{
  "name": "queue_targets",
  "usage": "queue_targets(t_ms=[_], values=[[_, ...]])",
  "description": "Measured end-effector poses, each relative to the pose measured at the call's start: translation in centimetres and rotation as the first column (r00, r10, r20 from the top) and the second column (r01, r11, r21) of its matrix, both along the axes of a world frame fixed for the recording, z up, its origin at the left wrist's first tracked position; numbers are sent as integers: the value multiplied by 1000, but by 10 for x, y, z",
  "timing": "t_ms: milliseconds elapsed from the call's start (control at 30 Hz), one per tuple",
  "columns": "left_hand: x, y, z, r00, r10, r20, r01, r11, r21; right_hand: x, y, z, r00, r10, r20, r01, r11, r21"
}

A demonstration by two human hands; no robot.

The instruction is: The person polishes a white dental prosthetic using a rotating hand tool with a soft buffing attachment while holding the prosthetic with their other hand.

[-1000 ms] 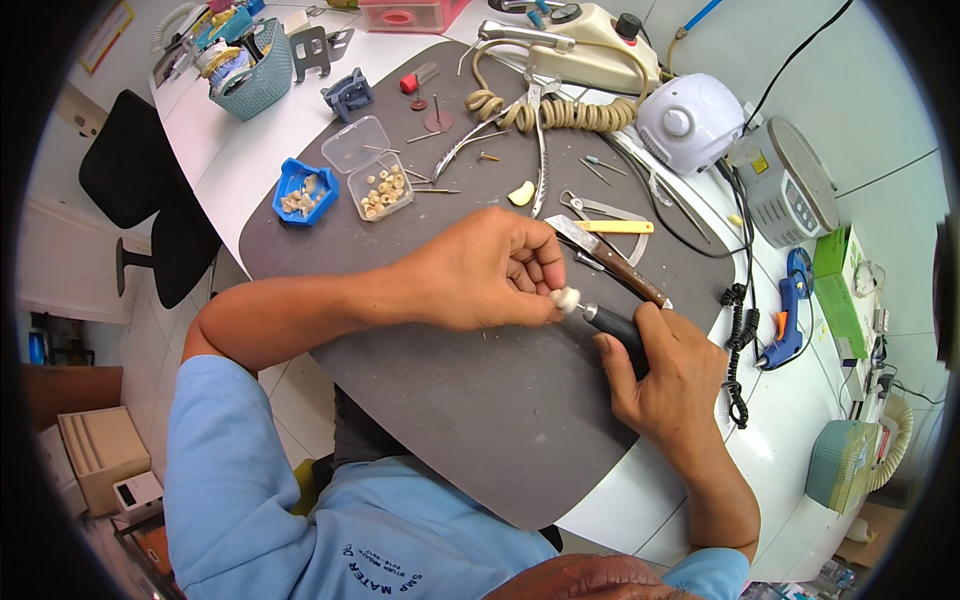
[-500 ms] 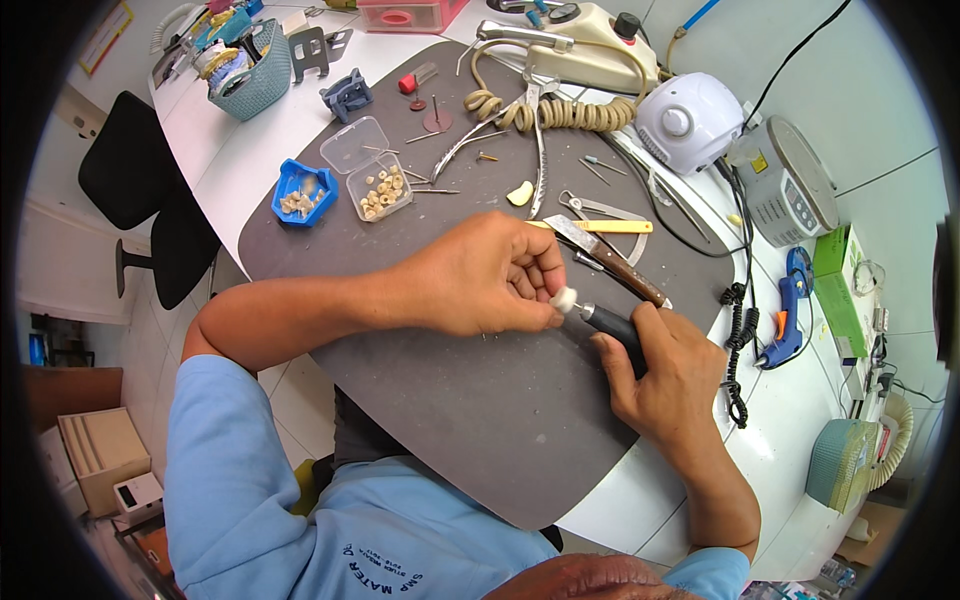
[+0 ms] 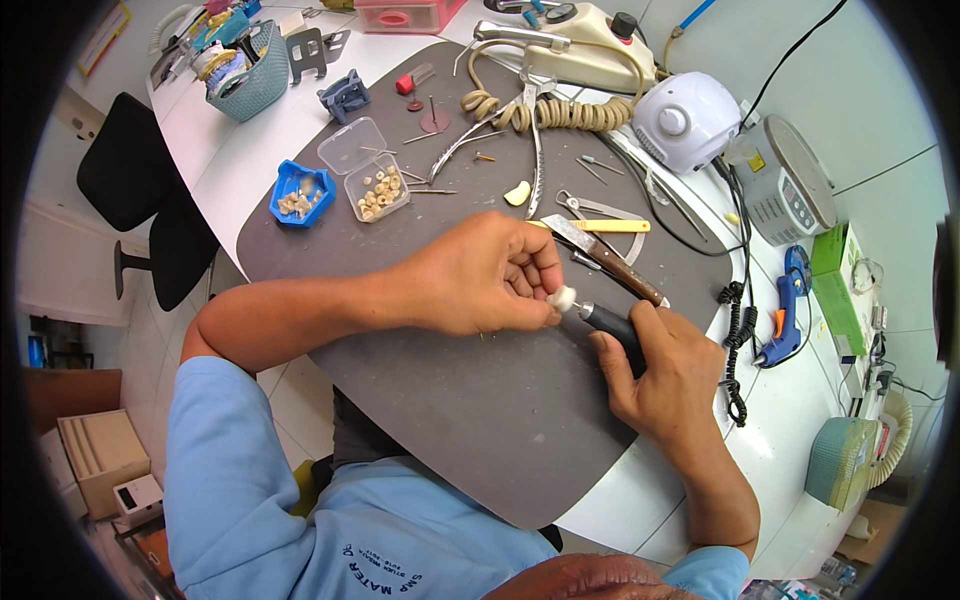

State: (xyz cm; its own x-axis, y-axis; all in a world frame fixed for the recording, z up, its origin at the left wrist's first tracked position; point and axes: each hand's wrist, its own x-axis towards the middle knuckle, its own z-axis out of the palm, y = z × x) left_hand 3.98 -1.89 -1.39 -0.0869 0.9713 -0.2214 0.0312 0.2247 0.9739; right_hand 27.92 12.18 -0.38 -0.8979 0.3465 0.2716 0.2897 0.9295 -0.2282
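Observation:
My right hand (image 3: 668,370) is wrapped round a black rotary handpiece (image 3: 615,328), its tip aimed up and left. On the handpiece's metal shank sits a small white polishing wheel (image 3: 563,298). My left hand (image 3: 500,275) is closed, thumb and fingertips pinched right beside the wheel. Whatever those fingers hold is too small and covered to make out. Just beyond the hands lie a wooden-handled knife (image 3: 612,262) and a yellow strip (image 3: 600,226).
A clear box of tooth-coloured pieces (image 3: 382,196) and a blue tray (image 3: 302,194) stand far left on the grey mat (image 3: 450,420). Pliers (image 3: 536,150), loose burs and a coiled beige hose (image 3: 590,115) lie beyond. A blue glue gun (image 3: 783,315) rests at right.
Both hands keep nearly the same pose, with the white wheel against the left fingertips. The whole view has shifted very slightly.

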Motion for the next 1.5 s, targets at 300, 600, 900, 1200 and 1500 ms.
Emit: queue_targets(t_ms=[300,600,900,1200,1500], values=[[0,1,6,999,-15,-28,15,1000,-16,1,1,-3,1000,1,-14,-1,1000,-8],[-1,2,2,1000,-4,-2,4,1000,-22,0,1,0,1000,4,-6,-4,1000,-21],[1,1,2,1000,-1,4,1,1000,-22,1,1,-1,1000,17,-7,-17,1000,-2],[2,0,3,1000,4,-11,-4,1000,-22,1,1,-2,1000,15,1,-15,1000,-1],[2,1,6,1000,0,-25,-1,1000,-31,2,2,-2,1000,21,2,-21,1000,2]])
